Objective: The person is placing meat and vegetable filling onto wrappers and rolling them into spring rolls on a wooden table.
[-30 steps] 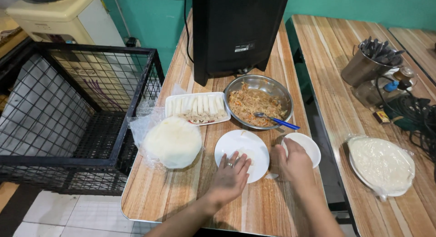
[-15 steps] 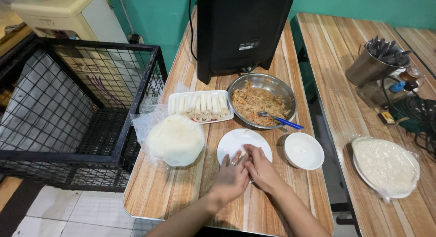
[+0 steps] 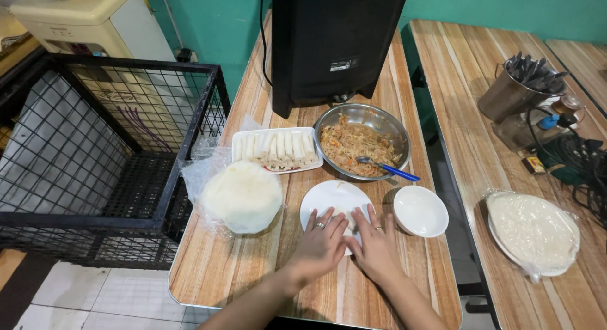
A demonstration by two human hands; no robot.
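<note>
Two hands are down flat on the white plate (image 3: 334,200) at the near middle of the bench (image 3: 234,267): the left hand (image 3: 321,240) and right hand (image 3: 373,241) lie side by side, fingers spread and open, pressing on a thin pale wrapper rather than gripping anything. At three o'clock from the plate sits an empty white bowl (image 3: 420,210). At one o'clock, the steel bowl of shredded filling (image 3: 360,142) holds a blue-handled spoon (image 3: 387,168). At eleven o'clock is a tray of finished rolls (image 3: 276,148), and at nine o'clock a bagged stack of wrappers (image 3: 240,195).
</note>
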